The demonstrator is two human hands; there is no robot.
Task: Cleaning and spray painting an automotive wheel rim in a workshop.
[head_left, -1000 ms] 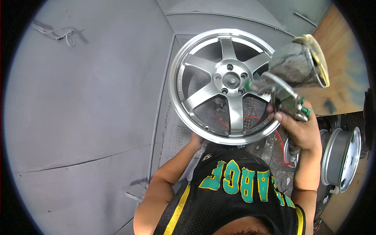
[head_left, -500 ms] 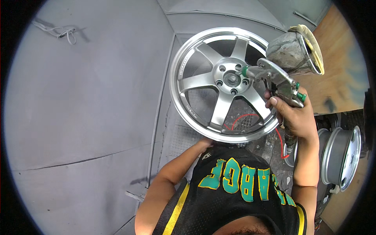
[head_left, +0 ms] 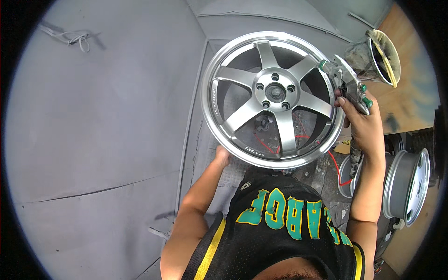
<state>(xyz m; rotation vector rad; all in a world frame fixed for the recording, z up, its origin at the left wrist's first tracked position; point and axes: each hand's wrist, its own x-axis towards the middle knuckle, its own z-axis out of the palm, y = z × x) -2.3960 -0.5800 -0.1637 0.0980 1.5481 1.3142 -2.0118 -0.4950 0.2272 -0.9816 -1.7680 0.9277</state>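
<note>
A silver multi-spoke wheel rim (head_left: 242, 115) faces up in front of me, its centre hub (head_left: 276, 92) ringed by several bolt holes. My right hand (head_left: 365, 122) is closed round the grip of a metal spray gun (head_left: 354, 91) with green knobs. Its green-tipped nozzle (head_left: 323, 65) points left over the rim's right edge. A paint-stained cup (head_left: 363, 58) with a yellowish edge sits on the gun's far side. At the rim's lower left edge is my left hand (head_left: 223, 155); the rim hides its fingers.
Grey wall panels (head_left: 102, 130) stand at the left, with a bundle of white cable (head_left: 70, 38) high up. More silver wheels (head_left: 407, 186) are at the right, below a tan board (head_left: 415, 88). A thin red hose (head_left: 335, 165) runs below the rim.
The rim has turned counterclockwise. The spray gun has moved right, from over the hub to the rim's right edge. My left hand has shifted left and up along the lower edge.
</note>
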